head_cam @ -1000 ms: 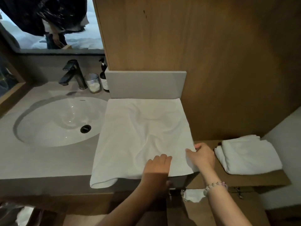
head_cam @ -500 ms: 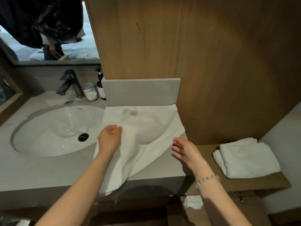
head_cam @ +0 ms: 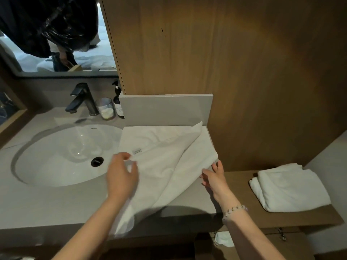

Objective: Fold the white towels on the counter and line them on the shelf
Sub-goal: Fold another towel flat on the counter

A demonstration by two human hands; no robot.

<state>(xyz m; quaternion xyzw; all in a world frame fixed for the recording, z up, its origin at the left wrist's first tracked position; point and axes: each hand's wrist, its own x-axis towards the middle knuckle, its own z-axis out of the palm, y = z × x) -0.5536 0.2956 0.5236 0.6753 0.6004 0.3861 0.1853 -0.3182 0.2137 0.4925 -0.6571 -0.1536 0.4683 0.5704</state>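
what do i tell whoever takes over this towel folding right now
Left hand pinches a corner of the towel near its label. Right hand is at the towel's right edge, grip unclear.
The towel lies on the counter, a diagonal fold begun, one end hanging over the front. A folded towel sits on the shelf.
Left to do: finish folding, then line it up beside that one.
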